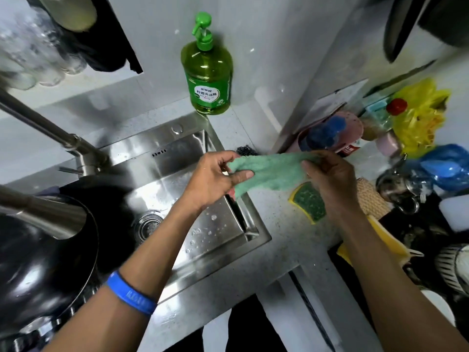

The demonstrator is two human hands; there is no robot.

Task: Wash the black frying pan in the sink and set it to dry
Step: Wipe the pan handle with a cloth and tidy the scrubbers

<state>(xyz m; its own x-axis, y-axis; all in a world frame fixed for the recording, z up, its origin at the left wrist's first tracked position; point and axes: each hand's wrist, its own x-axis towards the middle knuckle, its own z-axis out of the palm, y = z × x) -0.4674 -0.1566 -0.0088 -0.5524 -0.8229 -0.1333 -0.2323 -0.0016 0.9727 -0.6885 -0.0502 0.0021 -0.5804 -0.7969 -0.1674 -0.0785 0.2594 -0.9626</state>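
Pan, black and glossy, lay at the near left, its bowl tilted up beside the sink with a steel handle crossing above it; whether it rested on a rack could not be told. The sink held only water drops and a round drain strainer near its left end. A blue wristband circled the left forearm, which reached up across the basin. Both hands met over the sink's right rim: the left hand pinched one end of a green cloth between thumb and curled fingers, and the right hand gripped the other end, so the cloth hung stretched between the two grips. Just beneath the right hand, a yellow sponge with a green scouring face lay flat on the speckled worktop. A dark scourer sat just beyond the cloth. Further right stood a cluster of blurred items, among them a yellow plastic bag and a blue one. At the far edge, against the wall, a green pump bottle of dish liquid stood upright, mostly full. The faucet slanted in from the far left.
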